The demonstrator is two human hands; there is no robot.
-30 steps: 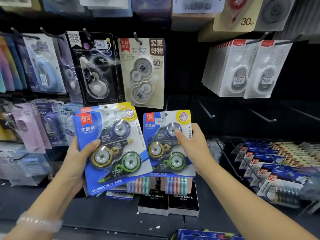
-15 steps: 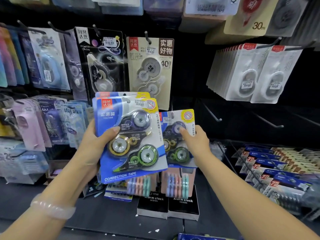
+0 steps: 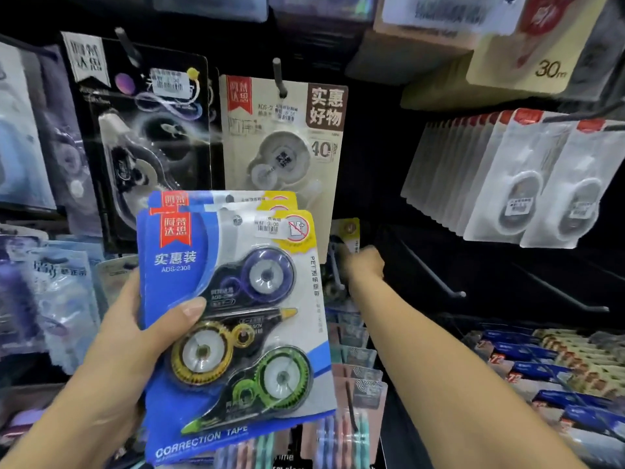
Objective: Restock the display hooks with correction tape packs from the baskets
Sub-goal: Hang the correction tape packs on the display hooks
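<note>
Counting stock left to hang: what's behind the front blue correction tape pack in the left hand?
Behind the front blue pack in the left hand, top edges of more blue packs peek out, at least one. Their lower parts are covered, so the exact number cannot be told.

Three blue correction tape packs (image 3: 233, 319) stacked in the left hand (image 3: 111, 360), one more (image 3: 348, 231) beyond them in the right hand (image 3: 363, 265); two bare hooks (image 3: 436, 275) right of that.
</note>
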